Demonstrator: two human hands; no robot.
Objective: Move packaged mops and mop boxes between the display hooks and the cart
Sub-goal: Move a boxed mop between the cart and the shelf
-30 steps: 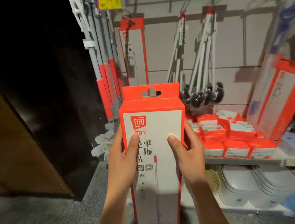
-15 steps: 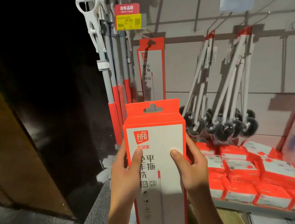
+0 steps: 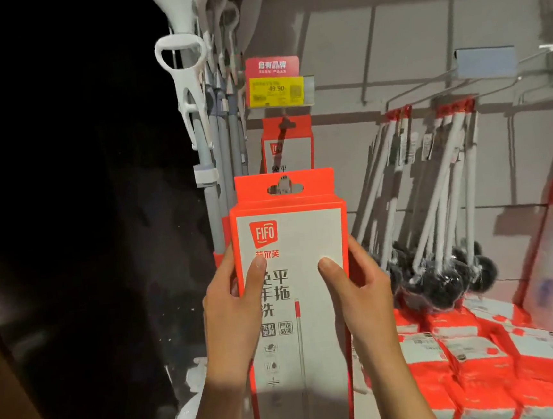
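Box (image 3: 296, 294) is standing upright before the display, just below the hung box (image 3: 288, 144). Both hands, left (image 3: 233, 310) and right (image 3: 359, 297), are gripping its sides; hang hole (image 3: 285, 188) probably needs levelling with the hook (image 3: 286, 123).

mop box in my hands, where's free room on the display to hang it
Both hands, left hand and right hand, hold the mop box. Free: the hook under the price tag, before the hanging box. Crowded: mop handles left, brush bundles right.
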